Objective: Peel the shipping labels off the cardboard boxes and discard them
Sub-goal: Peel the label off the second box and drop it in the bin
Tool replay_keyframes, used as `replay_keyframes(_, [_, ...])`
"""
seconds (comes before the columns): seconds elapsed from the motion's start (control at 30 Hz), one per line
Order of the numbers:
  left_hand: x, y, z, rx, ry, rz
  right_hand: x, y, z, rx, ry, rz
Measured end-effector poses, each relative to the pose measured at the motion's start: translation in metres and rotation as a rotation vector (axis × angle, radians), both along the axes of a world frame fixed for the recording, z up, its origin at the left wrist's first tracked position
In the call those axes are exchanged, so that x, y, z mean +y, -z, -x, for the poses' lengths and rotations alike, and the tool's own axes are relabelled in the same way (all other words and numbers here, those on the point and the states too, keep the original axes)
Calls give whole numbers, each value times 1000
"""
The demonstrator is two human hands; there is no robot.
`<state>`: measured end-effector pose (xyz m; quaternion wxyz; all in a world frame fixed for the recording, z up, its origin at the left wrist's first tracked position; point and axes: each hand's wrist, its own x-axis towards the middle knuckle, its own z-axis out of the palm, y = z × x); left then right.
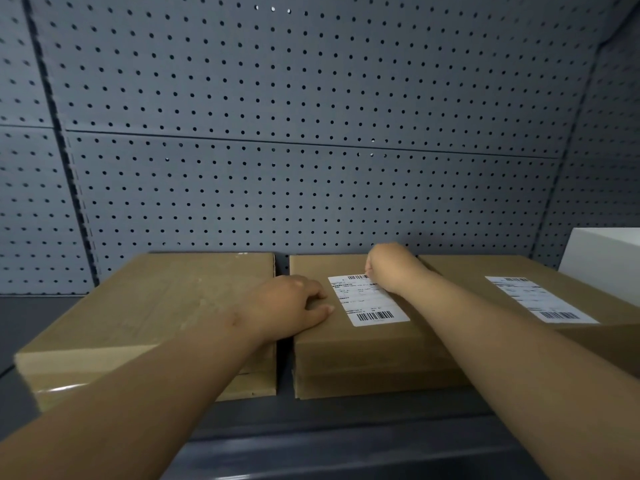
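Observation:
Three brown cardboard boxes lie side by side on a grey shelf. The left box (166, 306) shows no label on its top. On the middle box (360, 344) is a white shipping label (369, 303) with barcodes. My left hand (287, 306) rests flat on the left part of the middle box's top, fingers pointing at the label. With its fingers curled, my right hand (391, 268) is at the label's far right corner; the fingertips are hidden. The right box (485, 268) carries its own white label (540, 299).
A grey pegboard wall (311, 133) closes the back and sides of the shelf. A white box (606, 261) stands at the far right behind the right box. The grey shelf's front lip (346, 441) runs below the boxes.

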<state>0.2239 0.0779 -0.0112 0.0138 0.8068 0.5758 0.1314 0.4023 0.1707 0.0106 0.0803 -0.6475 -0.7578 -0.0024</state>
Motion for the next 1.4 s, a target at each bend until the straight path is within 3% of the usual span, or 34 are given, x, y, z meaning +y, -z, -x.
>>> replay_keyframes(0.17, [1,1,0,9,0,-8,-12,0,11,-145,-40,-94])
replay_keyframes(0.23, [1,2,-1,21,1,-2,-14,-4,11,-112,-67,-30])
replay_keyframes(0.33, [1,1,0,40,9,-2,-13,-29,6,340,-71,25])
replay_keyframes(0.4, [1,0,-1,37,9,6,-14,-42,-4,449,-52,-37])
replay_keyframes(0.6, [-2,-1,-2,37,9,9,-14,-8,-9,228,-42,55])
replay_keyframes(0.9, [-2,-1,-2,54,13,9,-15,11,15,-56,-40,-154])
replay_keyframes(1.0, [-1,-1,-1,58,16,17,-11,-1,-2,117,-90,-28])
replay_keyframes(1.23, [0,-1,-1,57,11,6,-16,0,-6,378,-54,-46])
replay_keyframes(1.4, [-1,-1,-1,68,12,5,-18,4,-1,370,-132,-88])
